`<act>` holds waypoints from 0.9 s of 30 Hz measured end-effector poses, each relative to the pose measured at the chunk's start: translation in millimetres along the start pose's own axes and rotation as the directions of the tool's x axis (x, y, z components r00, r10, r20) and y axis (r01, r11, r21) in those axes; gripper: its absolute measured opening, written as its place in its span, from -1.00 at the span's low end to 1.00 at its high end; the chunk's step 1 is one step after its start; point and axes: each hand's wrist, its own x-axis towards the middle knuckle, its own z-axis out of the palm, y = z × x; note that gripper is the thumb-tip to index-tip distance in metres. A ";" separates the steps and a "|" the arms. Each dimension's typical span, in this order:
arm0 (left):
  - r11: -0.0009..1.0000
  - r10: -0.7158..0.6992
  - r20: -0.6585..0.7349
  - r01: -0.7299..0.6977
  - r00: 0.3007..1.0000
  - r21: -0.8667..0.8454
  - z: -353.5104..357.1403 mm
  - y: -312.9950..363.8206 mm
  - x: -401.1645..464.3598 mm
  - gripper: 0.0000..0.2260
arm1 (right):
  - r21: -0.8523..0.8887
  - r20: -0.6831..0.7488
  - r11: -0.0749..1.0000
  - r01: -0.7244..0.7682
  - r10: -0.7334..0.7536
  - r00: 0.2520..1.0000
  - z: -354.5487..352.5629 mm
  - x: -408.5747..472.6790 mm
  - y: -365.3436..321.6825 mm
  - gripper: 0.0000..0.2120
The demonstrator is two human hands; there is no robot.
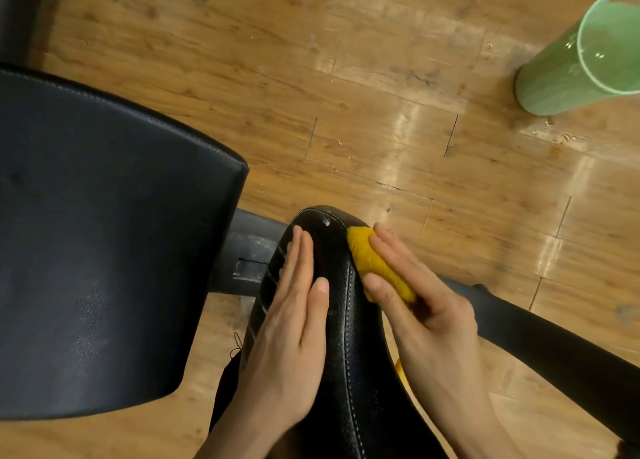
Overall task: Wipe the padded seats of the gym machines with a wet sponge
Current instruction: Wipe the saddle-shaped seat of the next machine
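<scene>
A narrow black padded seat (341, 337) with white stitching runs from the bottom centre up to a rounded tip. My left hand (291, 334) lies flat on its left side, fingers straight. My right hand (419, 306) holds a yellow sponge (375, 261) against the seat's right edge near the tip, thumb and fingers curled around it. A larger black padded backrest (104, 244) fills the left of the view, with damp-looking speckles on its surface.
A green plastic bucket (554, 78) with water stands on the wooden floor (381, 112) at the upper right. A grey metal frame bar (249, 251) joins the two pads. A black tube (554, 348) slants away at the lower right.
</scene>
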 end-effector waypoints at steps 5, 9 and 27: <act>1.000 -0.011 0.033 0.011 0.999 -0.006 -2.2 3.0 3.1 -0.47 | -0.181 0.136 0.981 -0.069 0.094 0.986 14.0 77.7 -6.8 -0.86; 0.999 -0.011 0.072 0.014 0.997 -0.040 -10.4 -0.2 4.0 -0.46 | -0.189 0.127 0.981 -0.036 0.061 0.990 8.3 56.1 -12.4 -0.77; 0.987 -0.042 0.065 0.051 0.997 -0.150 -13.0 -30.4 16.8 -0.41 | -0.396 0.333 0.885 -0.245 0.387 0.860 18.5 117.6 -24.7 -0.83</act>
